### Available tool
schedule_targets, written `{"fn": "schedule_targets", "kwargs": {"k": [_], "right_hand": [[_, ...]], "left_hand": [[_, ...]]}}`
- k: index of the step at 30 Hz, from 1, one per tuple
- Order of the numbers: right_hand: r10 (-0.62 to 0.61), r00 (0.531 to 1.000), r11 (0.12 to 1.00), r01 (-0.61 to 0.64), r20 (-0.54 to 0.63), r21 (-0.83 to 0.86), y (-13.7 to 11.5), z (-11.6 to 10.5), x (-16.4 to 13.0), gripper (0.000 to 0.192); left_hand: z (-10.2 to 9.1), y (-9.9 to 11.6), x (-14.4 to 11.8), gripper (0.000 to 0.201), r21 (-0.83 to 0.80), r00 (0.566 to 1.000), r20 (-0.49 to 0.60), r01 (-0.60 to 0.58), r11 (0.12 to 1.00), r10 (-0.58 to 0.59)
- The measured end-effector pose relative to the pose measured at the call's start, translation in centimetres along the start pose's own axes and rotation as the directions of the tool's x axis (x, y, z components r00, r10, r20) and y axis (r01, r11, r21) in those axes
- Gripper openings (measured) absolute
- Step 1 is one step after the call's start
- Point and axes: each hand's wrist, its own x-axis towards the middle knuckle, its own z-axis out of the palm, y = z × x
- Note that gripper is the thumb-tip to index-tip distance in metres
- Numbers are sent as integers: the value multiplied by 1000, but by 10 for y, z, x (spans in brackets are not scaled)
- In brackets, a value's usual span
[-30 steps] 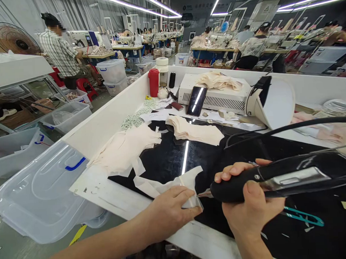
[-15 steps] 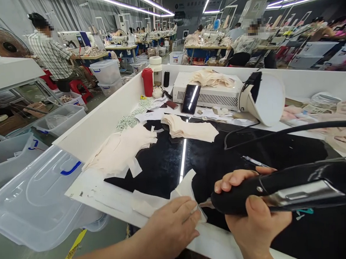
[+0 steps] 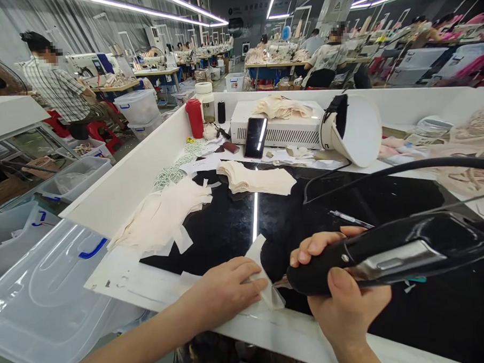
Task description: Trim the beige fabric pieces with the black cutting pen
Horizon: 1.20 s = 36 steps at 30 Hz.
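My left hand (image 3: 231,291) is closed on a small pale fabric piece (image 3: 272,293) at the front edge of the black tabletop sheet. One narrow end of the piece points up past my fingers. Wrapped around a black corded handheld tool (image 3: 423,248) with a silver metal panel, my right hand (image 3: 347,305) has its thumb along the side. The tool's metal tip lies low, close to the right side of the fabric piece; I cannot tell if they touch. A pen (image 3: 350,218) lies just behind the tool.
Pale fabric pieces (image 3: 159,220) lie in a heap at left, and a neat fabric stack (image 3: 262,180) sits farther back. Behind stand a phone (image 3: 256,138), a red cup (image 3: 194,118), a white vented box (image 3: 280,134) and a cone-shaped lamp (image 3: 360,128). The tool's cable (image 3: 410,166) arcs at right.
The fabric piece has swung and lifted in my left hand, its lower corner now showing beside my fingers. The tool has shifted slightly left in view, and the whole view has turned a little.
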Motion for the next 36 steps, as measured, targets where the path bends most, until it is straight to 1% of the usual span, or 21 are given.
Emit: {"fn": "schedule_targets", "kwargs": {"k": [5,11,17,22,25,29,33,36], "right_hand": [[12,1000,1000,-12,-2,10,-2,0,0,42],[30,999,999,-29,-35,15,-4,2,1,43],[40,997,999,-39,-67,17,-5,5,4,46],[59,994,998,-57,-96,25,-4,7,11,47],[68,994,997,-66,-88,33,-1,10,13,47],[66,995,998,-64,-71,29,1,11,12,46],[73,995,997,-72,-64,13,2,12,12,42],[63,995,998,-62,-82,15,3,15,15,42]], "left_hand": [[-1,0,0,22,9,1000,22,8,1000,-8],[1,0,-3,25,45,1000,1,-9,999,9],[2,2,-2,23,58,999,-45,-11,998,14],[9,2,-6,25,49,999,-37,8,999,-7],[10,2,-7,25,44,1000,-30,10,999,-9],[6,3,-5,24,33,999,8,40,999,-40],[6,4,-4,23,22,999,-18,44,999,-43],[8,3,-5,24,-1,998,-38,46,999,-46]]}}
